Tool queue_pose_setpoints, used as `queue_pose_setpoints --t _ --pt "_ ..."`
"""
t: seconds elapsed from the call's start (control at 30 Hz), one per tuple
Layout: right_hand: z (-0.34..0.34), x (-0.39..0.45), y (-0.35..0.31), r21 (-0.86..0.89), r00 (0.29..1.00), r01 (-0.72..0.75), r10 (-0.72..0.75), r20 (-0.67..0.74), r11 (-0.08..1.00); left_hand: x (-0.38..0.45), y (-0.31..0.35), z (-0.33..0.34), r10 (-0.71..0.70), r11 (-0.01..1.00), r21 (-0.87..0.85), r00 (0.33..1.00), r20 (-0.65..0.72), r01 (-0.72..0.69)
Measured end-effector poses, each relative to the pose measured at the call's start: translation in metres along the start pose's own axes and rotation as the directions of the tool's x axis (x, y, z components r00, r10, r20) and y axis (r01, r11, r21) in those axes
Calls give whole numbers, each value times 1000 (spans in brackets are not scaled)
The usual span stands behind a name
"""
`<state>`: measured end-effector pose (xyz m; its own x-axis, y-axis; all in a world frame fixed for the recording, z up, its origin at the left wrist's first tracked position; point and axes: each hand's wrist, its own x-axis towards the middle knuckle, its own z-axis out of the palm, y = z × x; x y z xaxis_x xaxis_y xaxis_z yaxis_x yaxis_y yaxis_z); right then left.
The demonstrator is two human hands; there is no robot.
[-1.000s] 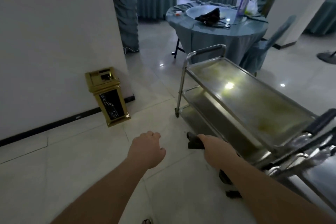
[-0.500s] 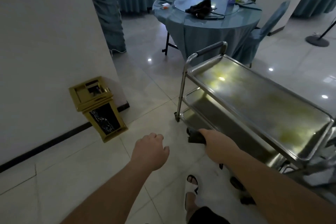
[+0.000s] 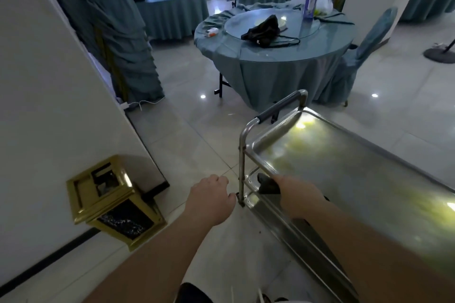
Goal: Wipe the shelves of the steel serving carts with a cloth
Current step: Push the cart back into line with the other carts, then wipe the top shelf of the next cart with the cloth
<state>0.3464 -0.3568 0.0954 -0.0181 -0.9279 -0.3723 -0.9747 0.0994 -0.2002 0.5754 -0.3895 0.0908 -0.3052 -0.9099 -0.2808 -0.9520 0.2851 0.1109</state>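
cart: steel serving cart [image 3: 344,170] parked on the tile floor, lower right of the view, three shelves stacked, push handle with a dark grip at the far end
top shelf: dull brushed steel, smeary yellow-green glare and a couple of bright light spots, raised lip all round
lower shelves: only the near edges show, darker, pretty shadowed
cloth: dark cloth [image 3: 267,183] bunched up at the near corner of the middle shelf, just inside the corner post
right hand [image 3: 299,198]: fingers wrapped round the cloth, reaching under the top shelf's edge
left hand [image 3: 211,200]: loosely curled fist, holding nothing, hanging just beside the cart's corner post
off to the left: gold trash bin [image 3: 112,202] against the white wall
behind: round table [image 3: 273,49] in blue-grey cloth with a black bag [image 3: 263,31] on its glass turntable
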Motion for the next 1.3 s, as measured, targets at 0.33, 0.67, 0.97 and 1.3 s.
queue_pose_setpoints --t 0.33,0.67,0.97,1.3 --pt "-28 126 53 150 971 -238 231 66 960 191 24 -23 229 973 13 972 47 -229" --pt "-54 242 70 317 818 -570 559 136 758 402 41 -63 537 838 24 830 149 -546" --pt "-13 281 63 397 741 -668 617 267 630 493 70 -63 651 752 -24 737 184 -659" --pt "18 359 69 382 648 -658 746 -152 649 551 125 -36 797 600 -99 604 -15 -794"
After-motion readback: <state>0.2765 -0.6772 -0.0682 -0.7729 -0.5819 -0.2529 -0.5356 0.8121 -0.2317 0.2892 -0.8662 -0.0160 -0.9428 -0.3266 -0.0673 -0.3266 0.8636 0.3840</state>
